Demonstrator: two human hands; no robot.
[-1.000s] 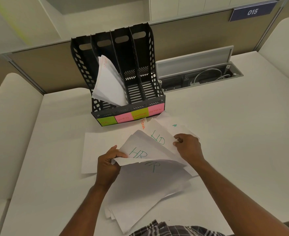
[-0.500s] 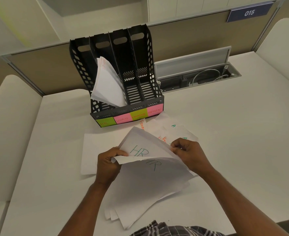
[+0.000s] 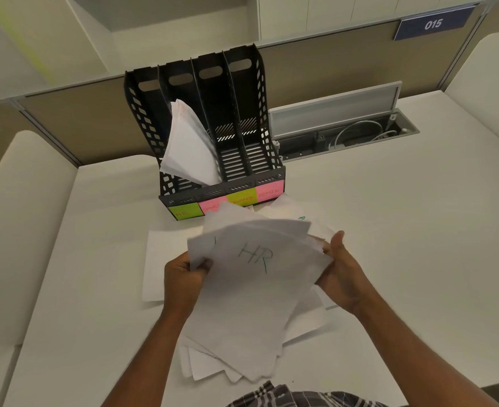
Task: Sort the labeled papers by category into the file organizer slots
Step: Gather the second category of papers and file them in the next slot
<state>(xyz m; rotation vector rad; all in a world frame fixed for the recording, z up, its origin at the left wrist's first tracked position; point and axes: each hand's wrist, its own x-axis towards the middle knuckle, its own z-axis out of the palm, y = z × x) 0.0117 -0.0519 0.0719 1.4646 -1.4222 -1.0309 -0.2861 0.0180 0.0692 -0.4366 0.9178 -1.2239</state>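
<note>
A black four-slot file organizer (image 3: pixel 244 118) stands at the back of the white desk, with green and pink sticky labels HR (image 3: pixel 183 212), sports, finance and ADMIN (image 3: pixel 269 193) along its front. Several white sheets (image 3: pixel 189 148) lean in its second slot from the left. I hold a stack of white papers (image 3: pixel 257 277) lifted above the desk, the top sheet marked HR in green. My left hand (image 3: pixel 183 277) grips its left edge and my right hand (image 3: pixel 340 271) grips its right edge. More loose sheets (image 3: pixel 154 259) lie on the desk beneath.
An open cable tray (image 3: pixel 345 133) with white cords is sunk into the desk right of the organizer. A beige partition (image 3: pixel 66 118) runs behind. A sign reading 015 (image 3: pixel 433 23) hangs at the upper right. Curved white desk dividers flank both sides.
The fanned sheets have been gathered into one stack. Both hands have raised it off the desk, with the HR sheet now flat on top.
</note>
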